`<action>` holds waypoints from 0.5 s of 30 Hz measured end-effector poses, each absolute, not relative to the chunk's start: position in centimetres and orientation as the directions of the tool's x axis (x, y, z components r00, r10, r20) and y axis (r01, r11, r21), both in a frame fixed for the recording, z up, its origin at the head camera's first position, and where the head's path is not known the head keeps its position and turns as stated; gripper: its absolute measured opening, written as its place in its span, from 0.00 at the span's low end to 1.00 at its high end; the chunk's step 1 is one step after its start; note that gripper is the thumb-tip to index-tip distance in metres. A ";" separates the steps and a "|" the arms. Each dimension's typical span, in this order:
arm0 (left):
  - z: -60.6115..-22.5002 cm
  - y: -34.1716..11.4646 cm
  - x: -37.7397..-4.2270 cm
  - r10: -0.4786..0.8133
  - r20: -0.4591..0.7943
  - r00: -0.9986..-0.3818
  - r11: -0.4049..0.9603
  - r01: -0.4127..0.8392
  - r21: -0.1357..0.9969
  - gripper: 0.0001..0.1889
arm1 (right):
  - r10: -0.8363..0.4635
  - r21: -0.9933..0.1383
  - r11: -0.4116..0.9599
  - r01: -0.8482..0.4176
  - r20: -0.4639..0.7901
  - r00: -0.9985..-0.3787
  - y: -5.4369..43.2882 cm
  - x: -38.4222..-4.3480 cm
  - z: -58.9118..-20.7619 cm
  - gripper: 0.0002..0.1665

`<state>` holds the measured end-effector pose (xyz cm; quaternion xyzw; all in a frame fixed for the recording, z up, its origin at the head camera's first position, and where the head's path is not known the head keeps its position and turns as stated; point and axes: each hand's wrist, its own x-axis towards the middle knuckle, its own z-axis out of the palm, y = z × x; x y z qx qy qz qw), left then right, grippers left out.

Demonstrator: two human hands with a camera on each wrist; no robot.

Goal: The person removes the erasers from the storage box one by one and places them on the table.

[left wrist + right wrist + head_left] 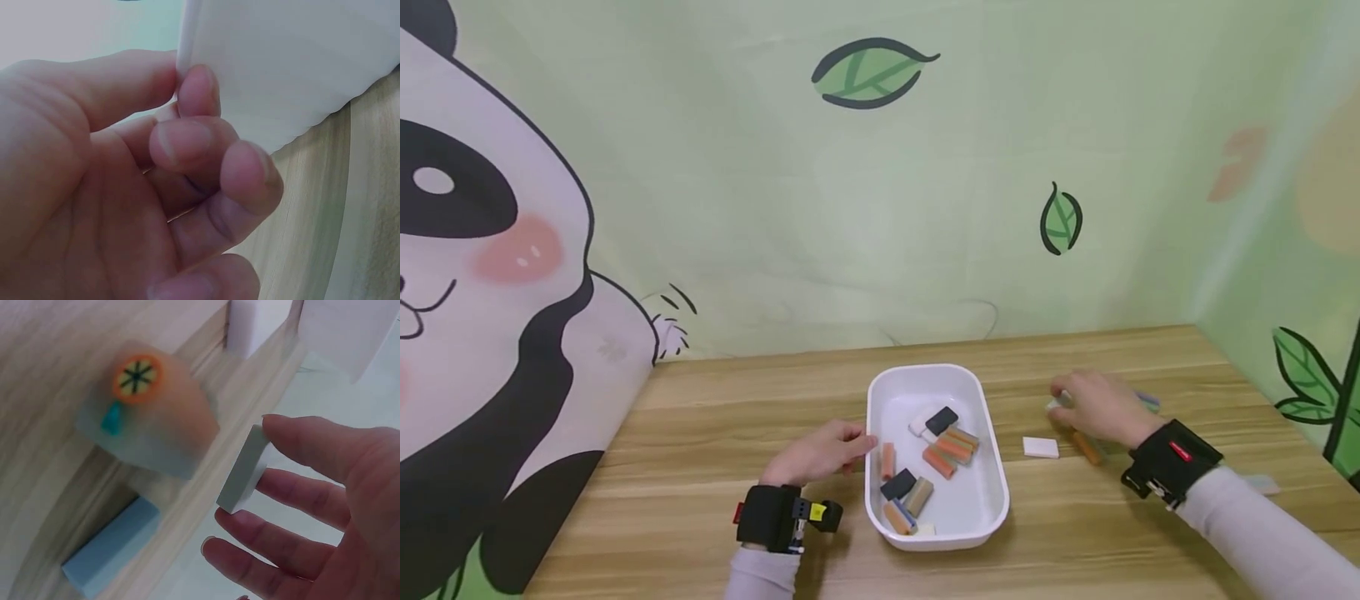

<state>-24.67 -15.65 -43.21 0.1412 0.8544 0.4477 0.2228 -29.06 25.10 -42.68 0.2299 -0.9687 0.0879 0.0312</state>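
Observation:
A white plastic tray [934,542] stands in the middle of the table, with several small block erasers inside in black, orange, tan and white. At its left side, my left hand [820,454] pinches the rim between thumb and index finger; the left wrist view shows the tray wall [281,56] at the fingertips. To the right of the tray, my right hand [1097,408] holds a small pale eraser [242,472] by its ends between thumb and fingers. Beneath that hand lies an orange-and-clear eraser [187,419] with a fruit-slice print.
A white eraser [1041,447] lies between the tray and my right hand. Beyond that hand is a blue eraser [1147,400], and a pale one [1262,484] lies near the right sleeve. A printed cloth [760,217] backs the wooden table [700,467].

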 end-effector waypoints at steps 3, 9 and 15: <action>-43.0 -15.7 -24.7 0.444 -0.248 -0.861 0.558 0.049 0.829 0.15 | -0.437 -0.148 0.882 -0.447 0.096 -0.894 25.0 -29.3 -42.9 0.16; -42.9 -15.9 -24.7 0.437 -0.249 -0.864 0.562 0.047 0.826 0.15 | -0.473 -0.106 0.872 -0.478 0.069 -0.878 24.7 -29.6 -43.4 0.11; -43.0 -15.7 -24.6 0.438 -0.251 -0.863 0.568 0.049 0.822 0.14 | -0.483 -0.119 0.866 -0.486 0.057 -0.874 24.9 -29.6 -43.8 0.09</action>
